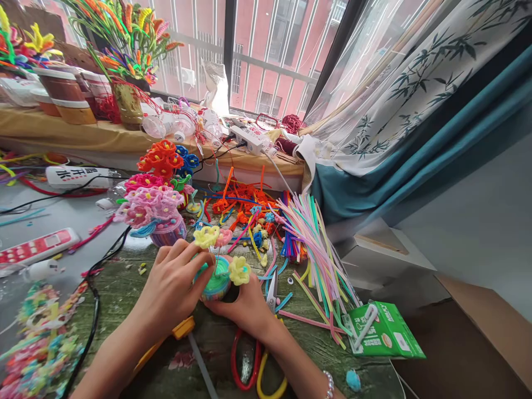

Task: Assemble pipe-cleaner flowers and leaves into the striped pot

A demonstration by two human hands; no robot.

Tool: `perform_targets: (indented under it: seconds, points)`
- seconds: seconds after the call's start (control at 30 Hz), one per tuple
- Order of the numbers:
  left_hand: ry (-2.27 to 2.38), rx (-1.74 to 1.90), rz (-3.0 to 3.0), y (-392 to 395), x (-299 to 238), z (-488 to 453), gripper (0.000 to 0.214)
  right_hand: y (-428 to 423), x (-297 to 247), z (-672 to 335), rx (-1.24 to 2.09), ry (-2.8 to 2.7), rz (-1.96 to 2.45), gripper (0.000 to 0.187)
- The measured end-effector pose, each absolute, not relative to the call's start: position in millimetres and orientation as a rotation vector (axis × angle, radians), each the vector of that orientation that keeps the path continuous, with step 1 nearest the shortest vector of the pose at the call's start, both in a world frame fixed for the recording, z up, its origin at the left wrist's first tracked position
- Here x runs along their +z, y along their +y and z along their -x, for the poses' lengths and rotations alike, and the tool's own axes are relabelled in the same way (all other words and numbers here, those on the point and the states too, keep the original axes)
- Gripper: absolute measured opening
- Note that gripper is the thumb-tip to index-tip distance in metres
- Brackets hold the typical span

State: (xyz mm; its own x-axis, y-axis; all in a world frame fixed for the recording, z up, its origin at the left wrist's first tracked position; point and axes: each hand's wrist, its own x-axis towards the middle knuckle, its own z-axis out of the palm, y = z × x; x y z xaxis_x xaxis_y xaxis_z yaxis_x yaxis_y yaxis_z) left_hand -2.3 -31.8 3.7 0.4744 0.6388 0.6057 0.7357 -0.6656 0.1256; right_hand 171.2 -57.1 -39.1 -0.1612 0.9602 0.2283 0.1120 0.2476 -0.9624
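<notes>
My left hand [172, 282] and my right hand [245, 307] both grip a small round pot of coiled teal-green and pastel pipe cleaner [214, 282]. Two yellow pipe-cleaner flowers [206, 237] [240, 270] and a pink one [223, 238] stand on it. The pot's underside is hidden by my fingers. Just beyond my right hand lie steel scissors [272, 291]. A red loop handle [245, 360] and a yellow loop [270, 382] lie below that hand. A finished pink pipe-cleaner flower pot [160, 213] stands beyond my left hand.
A fan of pastel pipe cleaners [316, 249] and an orange tangle [243, 199] cover the wooden tabletop [124, 299]. A green carton [384, 331] sits front right. Power strips [249, 139] [37, 247], cables and a colourful bundle [41, 343] lie about. A bamboo-print curtain [407, 83] hangs right.
</notes>
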Motion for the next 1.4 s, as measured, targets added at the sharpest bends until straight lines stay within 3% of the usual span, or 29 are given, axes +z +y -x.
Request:
perform_targets:
  seconds: [0.27, 0.5, 0.63, 0.83, 1.03, 1.4]
  points:
    - [-1.191, -0.853, 2.632, -27, 6, -1, 0.019, -56, -42, -171, 1.093, -1.514, 1.009, 0.062]
    - [-1.172, -0.825, 2.667, -27, 4, 0, 0.019, -56, -47, -171, 1.063, -1.54, 1.077, 0.05]
    - [-1.215, -0.834, 2.611, -28, 5, 3, 0.014, -56, -47, -172, 1.041, -1.543, 1.032, 0.058]
    - [-1.25, -0.951, 2.633, -26, 4, 4, 0.016, -56, -47, -171, 1.072, -1.514, 1.021, 0.053]
    - [-1.254, -1.048, 2.652, -29, 0, 9, 0.021, -56, -51, -171, 1.011, -1.548, 1.028, 0.065]
    - [-1.35, -1.315, 2.642, -24, -8, 11, 0.018, -56, -46, -172, 1.035, -1.535, 1.024, 0.059]
